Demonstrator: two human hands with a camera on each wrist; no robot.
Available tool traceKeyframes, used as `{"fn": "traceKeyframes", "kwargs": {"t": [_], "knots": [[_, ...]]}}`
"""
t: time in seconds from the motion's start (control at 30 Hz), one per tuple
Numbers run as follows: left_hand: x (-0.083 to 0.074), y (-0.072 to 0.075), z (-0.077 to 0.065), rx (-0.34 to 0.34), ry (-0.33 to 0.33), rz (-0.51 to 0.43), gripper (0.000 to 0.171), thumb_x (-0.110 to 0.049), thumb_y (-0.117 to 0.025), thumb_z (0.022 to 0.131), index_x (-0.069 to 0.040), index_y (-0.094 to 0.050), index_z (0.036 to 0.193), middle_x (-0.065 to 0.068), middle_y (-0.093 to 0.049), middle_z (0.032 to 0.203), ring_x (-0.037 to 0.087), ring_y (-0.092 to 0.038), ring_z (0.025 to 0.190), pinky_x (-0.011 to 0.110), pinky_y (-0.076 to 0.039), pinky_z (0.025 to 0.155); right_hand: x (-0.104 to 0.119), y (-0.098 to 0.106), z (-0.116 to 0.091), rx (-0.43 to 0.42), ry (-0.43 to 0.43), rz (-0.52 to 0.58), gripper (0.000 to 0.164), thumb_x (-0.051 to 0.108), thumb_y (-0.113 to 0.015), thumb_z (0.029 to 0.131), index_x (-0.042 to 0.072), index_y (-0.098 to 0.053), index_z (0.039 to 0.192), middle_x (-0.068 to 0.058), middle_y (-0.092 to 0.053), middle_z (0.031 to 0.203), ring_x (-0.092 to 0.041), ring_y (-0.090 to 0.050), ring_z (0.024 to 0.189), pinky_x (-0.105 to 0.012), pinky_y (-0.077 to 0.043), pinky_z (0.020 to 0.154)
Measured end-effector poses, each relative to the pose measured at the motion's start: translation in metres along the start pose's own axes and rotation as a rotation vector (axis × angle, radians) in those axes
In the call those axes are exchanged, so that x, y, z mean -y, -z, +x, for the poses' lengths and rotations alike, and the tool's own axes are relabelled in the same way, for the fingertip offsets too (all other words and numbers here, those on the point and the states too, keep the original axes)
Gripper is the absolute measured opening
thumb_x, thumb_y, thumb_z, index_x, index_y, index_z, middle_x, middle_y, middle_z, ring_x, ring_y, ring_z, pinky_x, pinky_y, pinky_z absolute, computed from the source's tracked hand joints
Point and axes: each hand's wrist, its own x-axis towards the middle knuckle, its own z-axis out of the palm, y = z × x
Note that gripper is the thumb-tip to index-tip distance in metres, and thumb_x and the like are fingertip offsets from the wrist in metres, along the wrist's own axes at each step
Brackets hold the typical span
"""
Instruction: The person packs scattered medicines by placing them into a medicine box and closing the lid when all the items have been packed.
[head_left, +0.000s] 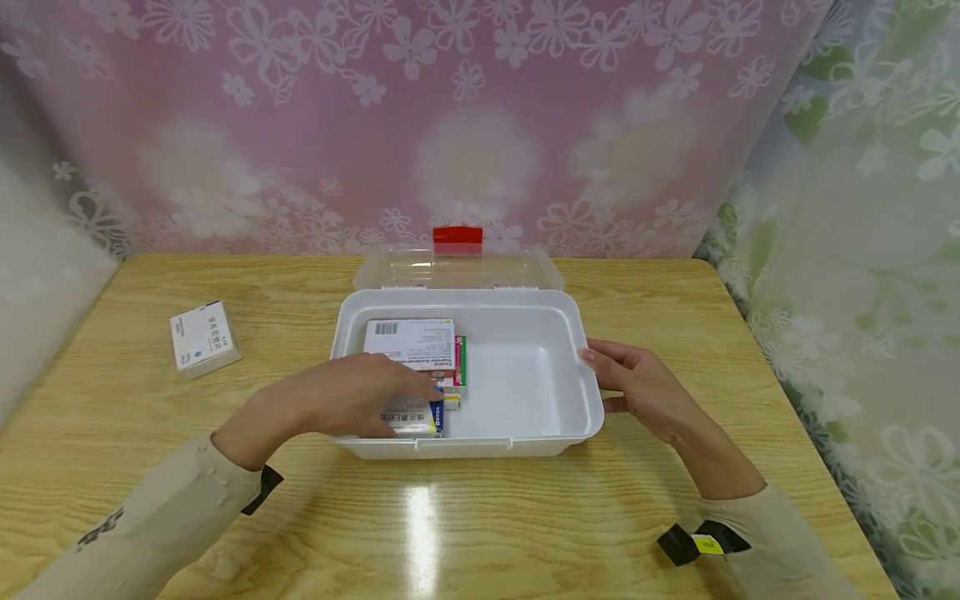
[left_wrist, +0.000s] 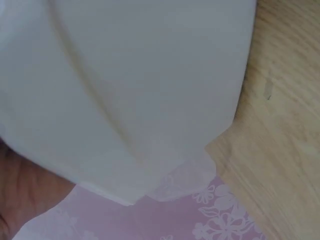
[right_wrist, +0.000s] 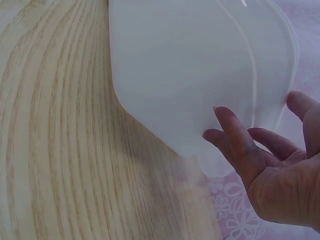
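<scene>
A white plastic storage box (head_left: 517, 447) stands on the table with its lid raised. My left hand (head_left: 356, 392) reaches over its left rim and holds a white and blue medicine box (head_left: 411, 423) by its sides, inside the near left corner. In the left wrist view only part of the left hand (left_wrist: 30, 192) shows behind the rim. My right hand (head_left: 645, 387) grips the right wall, thumb on the rim and fingers (right_wrist: 235, 132) against the outside. A white medicine box (head_left: 410, 342) lies farther back inside, beside a green and pink one (head_left: 461, 360).
A clear lid (head_left: 405, 268) with a red handle (head_left: 457, 236) leans back behind the box. Another white medicine box (head_left: 202, 337) lies on the wooden table (head_left: 285, 287) at the left. Floral curtains (head_left: 465, 150) hang behind the table and at its sides.
</scene>
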Motion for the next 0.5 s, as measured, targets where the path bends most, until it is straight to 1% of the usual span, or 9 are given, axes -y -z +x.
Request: {"fn": "traceKeyframes", "kwargs": {"t": [0.1, 0.17, 0.2, 0.27, 0.37, 0.43, 0.5], "knots": [[0.002, -0.003, -0.001, 0.031, 0.042, -0.027, 0.058, -0.009, -0.08, 0.076, -0.018, -0.061, 0.131, -0.004, -0.064, 0.117, 0.009, -0.056, 0.09, 0.031, -0.048, 0.079, 0.0, -0.001, 0.0, 0.002, -0.002, 0.002, 0.059, 0.034, -0.056, 0.097, -0.001, -0.042, 0.142, -0.02, -0.056, 0.127, -0.025, -0.065, 0.1, -0.041, -0.055, 0.074], [0.003, -0.004, 0.0, 0.041, 0.064, -0.014, 0.058, -0.009, -0.08, 0.076, -0.019, -0.061, 0.13, -0.004, -0.064, 0.117, 0.01, -0.057, 0.092, 0.032, -0.048, 0.081, 0.0, -0.001, 0.0, 0.002, -0.002, 0.004, 0.059, 0.034, -0.057, 0.097, -0.001, -0.042, 0.142, -0.02, -0.057, 0.127, -0.026, -0.065, 0.1, -0.041, -0.055, 0.074], [0.003, -0.005, 0.0, 0.043, 0.069, -0.003, 0.058, -0.009, -0.08, 0.076, -0.018, -0.061, 0.13, -0.004, -0.063, 0.118, 0.012, -0.057, 0.096, 0.034, -0.047, 0.083, 0.001, -0.001, 0.0, 0.002, -0.002, 0.005, 0.059, 0.034, -0.057, 0.097, -0.001, -0.042, 0.142, -0.021, -0.057, 0.127, -0.027, -0.065, 0.1, -0.041, -0.055, 0.074], [0.002, -0.007, 0.002, 0.05, 0.074, 0.044, 0.057, -0.012, -0.079, 0.077, -0.018, -0.06, 0.131, -0.004, -0.063, 0.12, 0.015, -0.058, 0.1, 0.036, -0.047, 0.086, 0.001, -0.001, 0.0, 0.0, -0.002, 0.008, 0.059, 0.034, -0.057, 0.097, -0.001, -0.042, 0.142, -0.021, -0.056, 0.127, -0.028, -0.064, 0.101, -0.041, -0.055, 0.074], [0.001, -0.011, 0.004, 0.057, 0.077, 0.14, 0.057, -0.017, -0.079, 0.078, -0.019, -0.059, 0.132, -0.003, -0.063, 0.12, 0.019, -0.059, 0.102, 0.038, -0.047, 0.087, 0.0, -0.001, 0.0, -0.001, -0.001, 0.009, 0.059, 0.034, -0.057, 0.097, -0.001, -0.042, 0.142, -0.021, -0.056, 0.127, -0.029, -0.064, 0.102, -0.041, -0.055, 0.074], [0.001, -0.013, 0.005, 0.057, 0.078, 0.198, 0.057, -0.019, -0.079, 0.078, -0.02, -0.059, 0.132, -0.002, -0.064, 0.118, 0.02, -0.06, 0.099, 0.039, -0.048, 0.085, 0.0, -0.001, 0.0, -0.002, -0.002, 0.006, 0.059, 0.034, -0.056, 0.097, -0.001, -0.042, 0.142, -0.021, -0.056, 0.127, -0.029, -0.064, 0.102, -0.041, -0.055, 0.074], [0.002, -0.014, 0.005, 0.05, 0.077, 0.228, 0.057, -0.021, -0.079, 0.078, -0.02, -0.059, 0.131, -0.002, -0.065, 0.116, 0.02, -0.06, 0.098, 0.039, -0.048, 0.084, -0.001, -0.001, 0.0, -0.004, -0.004, 0.004, 0.059, 0.034, -0.056, 0.097, -0.001, -0.042, 0.142, -0.021, -0.056, 0.127, -0.028, -0.064, 0.101, -0.041, -0.055, 0.075]]}}
